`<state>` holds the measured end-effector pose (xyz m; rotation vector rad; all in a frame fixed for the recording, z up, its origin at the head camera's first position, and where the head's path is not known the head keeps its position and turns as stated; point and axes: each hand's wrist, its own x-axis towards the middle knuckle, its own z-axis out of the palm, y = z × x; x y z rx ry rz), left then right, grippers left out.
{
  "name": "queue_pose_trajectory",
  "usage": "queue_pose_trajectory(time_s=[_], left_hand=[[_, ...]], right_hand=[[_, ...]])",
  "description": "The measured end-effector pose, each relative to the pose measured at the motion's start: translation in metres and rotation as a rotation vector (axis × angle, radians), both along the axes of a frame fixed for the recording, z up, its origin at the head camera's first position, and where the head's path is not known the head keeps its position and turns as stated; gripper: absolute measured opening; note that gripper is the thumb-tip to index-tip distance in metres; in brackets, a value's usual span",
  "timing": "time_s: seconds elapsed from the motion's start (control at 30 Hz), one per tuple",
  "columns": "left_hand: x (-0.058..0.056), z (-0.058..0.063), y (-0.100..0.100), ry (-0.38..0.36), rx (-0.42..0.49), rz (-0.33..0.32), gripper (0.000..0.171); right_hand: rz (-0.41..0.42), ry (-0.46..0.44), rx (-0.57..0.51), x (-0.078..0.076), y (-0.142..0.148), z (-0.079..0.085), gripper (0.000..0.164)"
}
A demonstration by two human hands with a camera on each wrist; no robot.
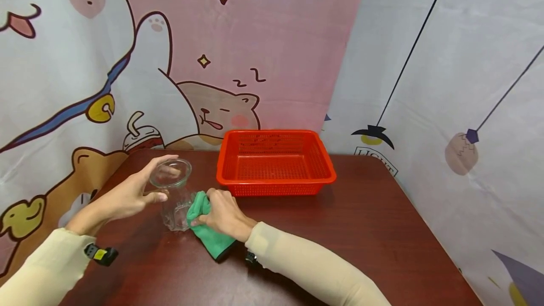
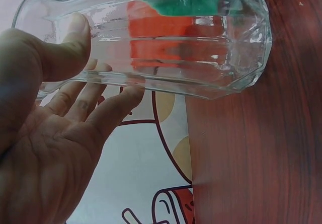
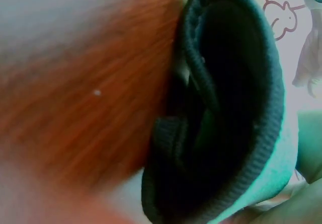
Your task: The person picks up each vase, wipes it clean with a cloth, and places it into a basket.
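Note:
A clear glass vase point(image 1: 176, 214) with a flared rim and ribbed sides stands upright on the table. My left hand point(image 1: 127, 195) is around its neck, thumb on the near side and fingers behind, as the left wrist view also shows through the glass. My right hand point(image 1: 225, 214) grips a green cloth point(image 1: 214, 237) with dark edging, bunched against the lower right side of the vase. In the right wrist view, the folded dark edge of the cloth point(image 3: 274, 103) fills the middle and hides most of the hand.
A red perforated plastic basket point(image 1: 276, 188) sits at the back of the dark brown wooden table point(image 1: 340, 249), behind and right of the vase. Cartoon-printed cloth point(image 1: 289, 37) hangs behind and beside the table.

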<state>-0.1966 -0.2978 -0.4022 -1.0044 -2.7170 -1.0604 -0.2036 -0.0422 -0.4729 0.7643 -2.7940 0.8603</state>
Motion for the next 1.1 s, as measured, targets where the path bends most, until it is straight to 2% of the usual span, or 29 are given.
queue_pose_trajectory(time_s=[0.2, 0.57, 0.83, 1.0, 1.1], left_hand=[[0.001, 0.0, -0.002, -0.008, -0.008, 0.005, 0.097], [0.001, 0.004, -0.004, -0.096, 0.031, -0.017, 0.09], [0.001, 0.003, -0.004, -0.111, 0.035, -0.027, 0.089], [0.002, 0.002, -0.002, -0.113, 0.043, -0.035, 0.089], [0.001, 0.002, -0.002, -0.118, 0.044, -0.042, 0.089]], right_hand=[[0.012, 0.053, -0.038, -0.001, -0.004, 0.006, 0.05], [0.037, 0.104, -0.116, 0.0, -0.006, 0.027, 0.048], [0.03, 0.101, -0.205, 0.003, -0.009, 0.04, 0.052], [0.018, 0.144, -0.256, 0.003, -0.009, 0.052, 0.048], [0.016, 0.136, -0.294, 0.003, -0.007, 0.057, 0.046]])
